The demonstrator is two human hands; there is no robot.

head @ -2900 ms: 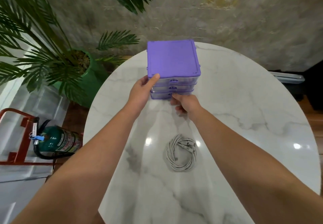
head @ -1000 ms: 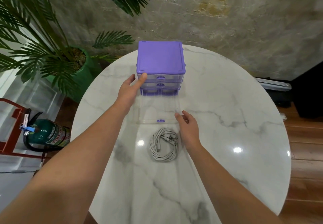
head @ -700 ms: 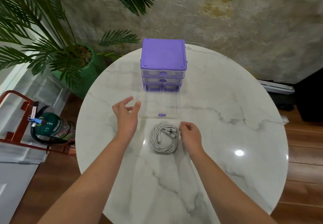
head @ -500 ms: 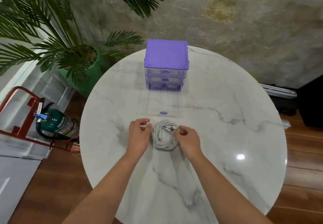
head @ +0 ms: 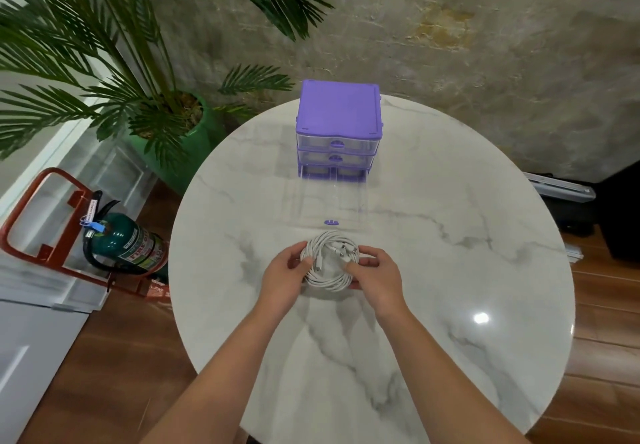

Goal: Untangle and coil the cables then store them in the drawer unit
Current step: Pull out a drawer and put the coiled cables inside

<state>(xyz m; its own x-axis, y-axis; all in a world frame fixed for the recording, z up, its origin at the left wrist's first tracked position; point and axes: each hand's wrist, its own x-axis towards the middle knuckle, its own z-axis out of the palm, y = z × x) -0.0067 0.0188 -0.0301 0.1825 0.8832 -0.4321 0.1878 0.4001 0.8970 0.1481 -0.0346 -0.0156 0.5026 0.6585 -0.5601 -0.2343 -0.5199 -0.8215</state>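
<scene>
Round white marbled worktop (head: 450, 270), viewed from the person's head. Coiled white cable bundle (head: 329, 262) sits near the worktop centre, slightly toward the near edge, held between both hands. Left hand (head: 282, 279) closes its grip on the left side of the coil, thumb over the top of the loops, fingers curled beneath. Right hand (head: 375, 275) closes its grip on the right side, thumb pressed onto the loops, fingers wrapped around the outer edge. Connector ends lie across the upper part of the coil; whether the coil rests on the worktop or is lifted just clear cannot be told. Purple drawer unit (head: 339, 125) stands at the far edge of the worktop, upper two drawers shut. Bottom clear drawer (head: 329, 201) is pulled fully out toward the person, its purple handle (head: 331, 222) just beyond the coil. Beside the left edge, on the floor: potted palm (head: 166, 121) and green fire extinguisher (head: 124, 243) in a red stand.
</scene>
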